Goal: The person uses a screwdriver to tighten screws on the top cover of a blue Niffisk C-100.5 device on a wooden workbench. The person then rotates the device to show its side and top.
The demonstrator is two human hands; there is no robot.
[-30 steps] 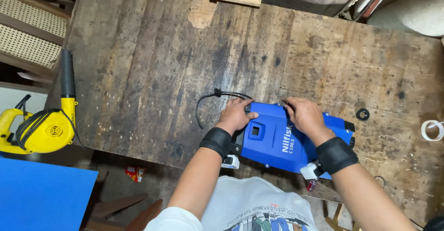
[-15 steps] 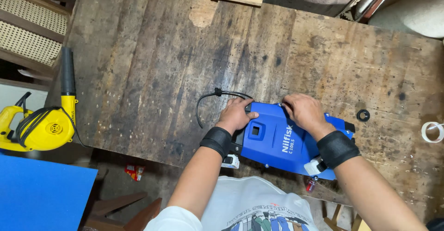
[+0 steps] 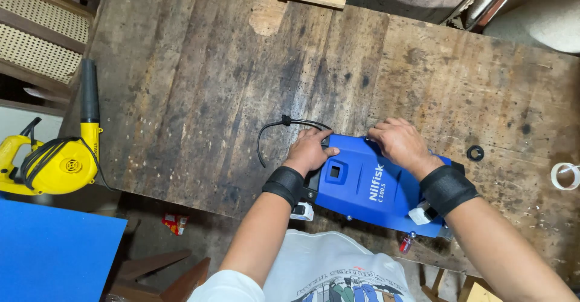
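At the far left a yellow blower (image 3: 51, 163) lies beside the worn wooden table (image 3: 199, 84), off its edge. A black cord (image 3: 269, 134) loops on the tabletop just beyond the left hand (image 3: 309, 151), which lies flat on the far left corner of the blue machine housing (image 3: 368, 187), fingers resting rather than clenched. The right hand (image 3: 399, 145) curls over the housing's far edge, gripping it. The housing sits at the table's near edge, partly overhanging — a hard pull could tip it toward the person's lap. The cord might snag under the left hand. A small black ring (image 3: 475, 153) and a tape roll (image 3: 567, 175) lie to the right and could be knocked off.
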